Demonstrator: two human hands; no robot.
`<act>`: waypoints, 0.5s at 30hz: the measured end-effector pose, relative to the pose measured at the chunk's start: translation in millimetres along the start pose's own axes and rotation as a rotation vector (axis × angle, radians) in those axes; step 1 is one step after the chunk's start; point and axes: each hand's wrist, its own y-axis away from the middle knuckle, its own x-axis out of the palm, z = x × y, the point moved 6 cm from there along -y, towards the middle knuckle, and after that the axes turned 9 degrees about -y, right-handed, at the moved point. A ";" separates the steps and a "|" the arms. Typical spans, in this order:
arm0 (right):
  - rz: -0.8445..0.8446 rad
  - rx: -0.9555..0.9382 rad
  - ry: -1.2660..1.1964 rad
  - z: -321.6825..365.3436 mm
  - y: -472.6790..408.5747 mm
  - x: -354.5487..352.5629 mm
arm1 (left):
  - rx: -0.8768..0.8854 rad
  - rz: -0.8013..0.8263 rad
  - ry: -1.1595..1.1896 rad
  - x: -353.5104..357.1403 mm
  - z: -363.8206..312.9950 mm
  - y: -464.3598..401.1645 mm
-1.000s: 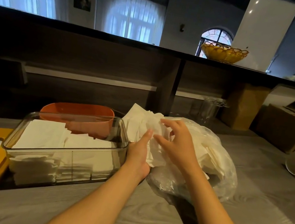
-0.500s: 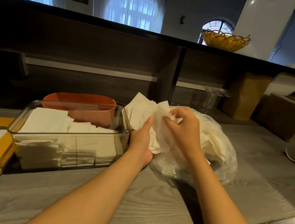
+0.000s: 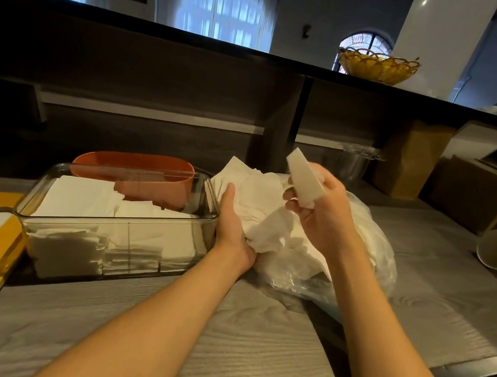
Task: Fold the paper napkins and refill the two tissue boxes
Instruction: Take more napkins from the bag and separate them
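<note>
A: Two hands over the grey wood-grain counter (image 3: 248, 336). Clear tissue box (image 3: 122, 226), lidless, part-filled with folded napkins (image 3: 81, 199); orange tissue box (image 3: 135, 169) just behind it.

B: Plastic bag (image 3: 369, 264) of loose napkins (image 3: 256, 189) beside the clear box?

A: Yes. Left hand (image 3: 234, 228) lies flat against that pile, gripping nothing. Right hand (image 3: 325, 214) pinches a small napkin stack (image 3: 303, 177), raised above the bag.
</note>
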 end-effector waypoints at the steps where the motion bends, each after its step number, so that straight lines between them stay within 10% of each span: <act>1: -0.091 -0.008 0.214 -6.5 -2.4 -5.8 | -0.007 -0.002 0.004 0.1 1.1 1.0; 7: -0.335 -0.113 0.626 -22.6 -2.1 -22.7 | -0.009 0.009 -0.081 4.3 0.7 6.8; 15: -0.136 -0.161 0.831 -16.0 -6.4 -13.7 | 0.036 -0.072 -0.248 -1.8 1.8 2.3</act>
